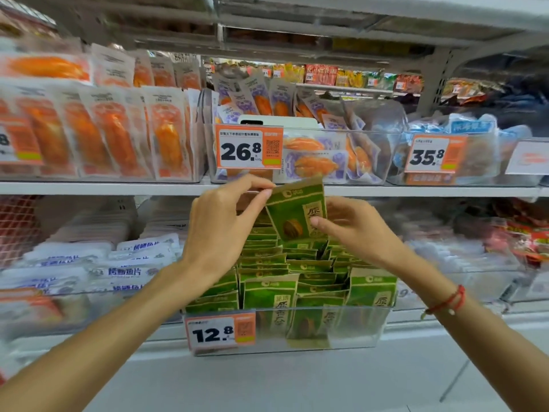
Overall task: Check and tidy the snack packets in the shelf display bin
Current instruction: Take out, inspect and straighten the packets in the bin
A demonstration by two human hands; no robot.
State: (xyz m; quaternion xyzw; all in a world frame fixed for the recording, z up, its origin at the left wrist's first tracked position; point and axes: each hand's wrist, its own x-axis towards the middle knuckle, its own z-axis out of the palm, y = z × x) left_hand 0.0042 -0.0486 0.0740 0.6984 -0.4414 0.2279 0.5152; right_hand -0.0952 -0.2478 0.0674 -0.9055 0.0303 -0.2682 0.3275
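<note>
Green snack packet [297, 212] — one lifted clear of the rows, held up above the far end of the clear display bin [350, 328], just under the edge of the upper shelf [89, 188]. My left hand [219, 230] pinches its top left corner between thumb and forefinger; my right hand [353, 227] has fingers curled at the packet's right edge, thumb tip on the printed face — so both grips are closed on this one packet. The rest of the green packets [267, 281] stand in packed rows in the bin, some near the middle leaning and uneven. The bin's price tag [221, 333], reading 12.8, is clipped to its near left front.

Step in hand, as I judge it: checking this packet, then slotting it back. To do it well I'd keep the pinch on the sealed top strip, not the body, so nothing inside gets crushed. Turn it face-on to read the print and look over the seal. For the return, use the right fingers to part a gap in the far row first, then lower the packet upright, face forward, same way as the neighbours. Don't jam it down — the leaning packets in the middle could tip further. Straighten those after.

Orange packets [118, 135] on the upper shelf sit far left, not involved.
</note>
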